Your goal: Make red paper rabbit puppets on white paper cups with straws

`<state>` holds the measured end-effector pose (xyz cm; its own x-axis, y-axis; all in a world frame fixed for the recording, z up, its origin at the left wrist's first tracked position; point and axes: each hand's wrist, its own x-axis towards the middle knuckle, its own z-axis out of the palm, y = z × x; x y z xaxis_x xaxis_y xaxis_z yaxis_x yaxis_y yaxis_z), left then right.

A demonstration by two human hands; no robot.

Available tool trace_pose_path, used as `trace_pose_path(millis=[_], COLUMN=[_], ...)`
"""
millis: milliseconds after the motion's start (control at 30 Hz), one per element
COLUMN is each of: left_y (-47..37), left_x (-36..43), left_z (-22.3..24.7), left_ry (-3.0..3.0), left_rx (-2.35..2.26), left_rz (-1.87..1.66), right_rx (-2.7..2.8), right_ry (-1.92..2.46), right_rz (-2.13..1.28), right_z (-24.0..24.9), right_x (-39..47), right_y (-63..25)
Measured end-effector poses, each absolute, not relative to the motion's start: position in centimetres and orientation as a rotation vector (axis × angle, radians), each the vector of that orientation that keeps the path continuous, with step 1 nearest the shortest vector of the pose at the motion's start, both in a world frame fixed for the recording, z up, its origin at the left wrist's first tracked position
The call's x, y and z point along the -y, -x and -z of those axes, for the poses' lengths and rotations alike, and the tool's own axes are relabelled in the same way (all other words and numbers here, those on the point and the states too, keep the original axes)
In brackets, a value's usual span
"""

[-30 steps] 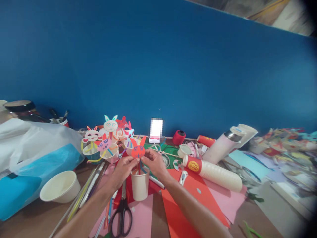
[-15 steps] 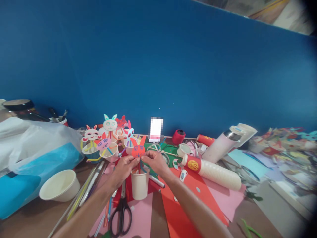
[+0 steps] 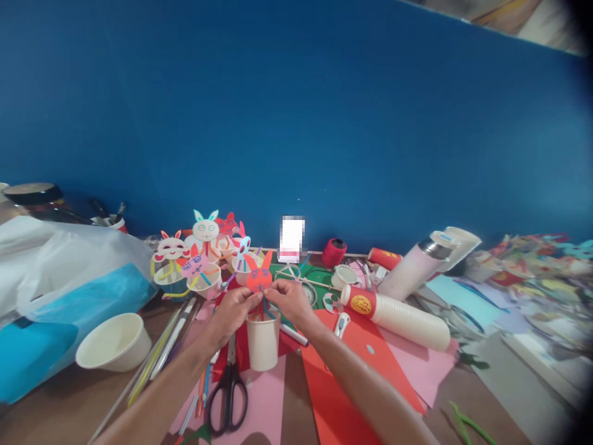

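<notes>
An orange paper rabbit head point(image 3: 259, 279) with a drawn purple face stands above a white paper cup point(image 3: 263, 343). My left hand point(image 3: 237, 309) pinches its lower left side, fingers closed. From the right, my right hand point(image 3: 291, 301) pinches the opposite lower edge. Below the head, dark and reddish strips run down into the cup; the exact spot under my fingertips is hidden. Black-handled scissors point(image 3: 228, 395) lie just left of the cup. A white marker point(image 3: 293, 335) rests to its right.
Paper animal figures in cups, among them a white rabbit point(image 3: 206, 230), stand at the back left. An empty bowl point(image 3: 113, 343) sits left. Right are orange paper point(image 3: 356, 383), a cutter point(image 3: 341, 325), a stack of cups point(image 3: 412, 324) and a thermos point(image 3: 412, 272). A blue wall point(image 3: 296, 123) rises behind.
Both hands keep their pinch on the rabbit head, which looks nearly unmoved. The whole view has shifted slightly.
</notes>
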<state>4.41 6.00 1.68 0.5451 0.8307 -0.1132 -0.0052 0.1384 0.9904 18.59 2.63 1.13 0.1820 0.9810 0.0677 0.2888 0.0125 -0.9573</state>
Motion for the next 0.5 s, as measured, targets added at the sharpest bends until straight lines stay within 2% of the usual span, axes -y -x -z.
trace_pose_path(millis=[500], left_y=[-3.92], left_x=[-6.24], left_z=[-1.41], left_ry=[-1.304], left_rx=[-0.828], left_rz=[-0.805], right_rx=[1.33], right_ry=[1.489], right_rz=[-0.863], right_z=[-0.99], right_x=[-2.73], right_y=[-18.74])
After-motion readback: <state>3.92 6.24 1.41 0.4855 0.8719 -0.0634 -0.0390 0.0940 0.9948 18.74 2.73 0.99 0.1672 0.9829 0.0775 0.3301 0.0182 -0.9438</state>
